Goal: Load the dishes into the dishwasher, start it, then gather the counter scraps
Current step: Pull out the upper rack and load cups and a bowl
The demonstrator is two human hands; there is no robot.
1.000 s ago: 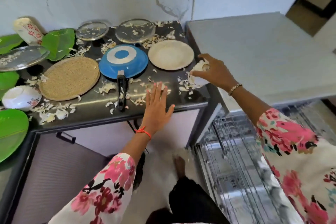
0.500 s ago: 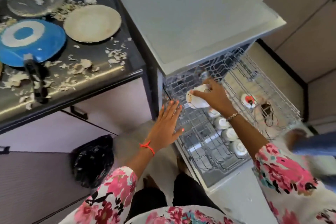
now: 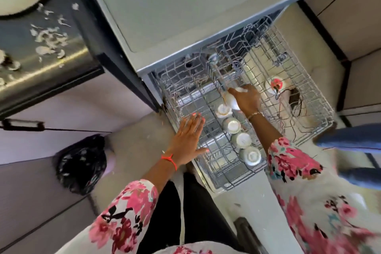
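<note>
1. Head view: we see the wire rack (image 3: pixel 305 97) drawn out past the front edge of the dishwasher (image 3: pixel 185 6). Its left lanes lie bare beside a row of cups.
2. The right hand (image 3: pixel 246 100) curls around a white cup (image 3: pixel 232 102) and holds it tilted over the rack's middle, just behind the row. The left hand (image 3: pixel 186 140) is flat with straight fingers at the rack's left rim, gripping nothing; we cannot tell if it touches.
3. We count four upturned cups (image 3: pixel 241 140) in the row, one red-patterned cup (image 3: pixel 275 86) further right, and scraps (image 3: pixel 49 41) on the counter (image 3: pixel 68 62).
</note>
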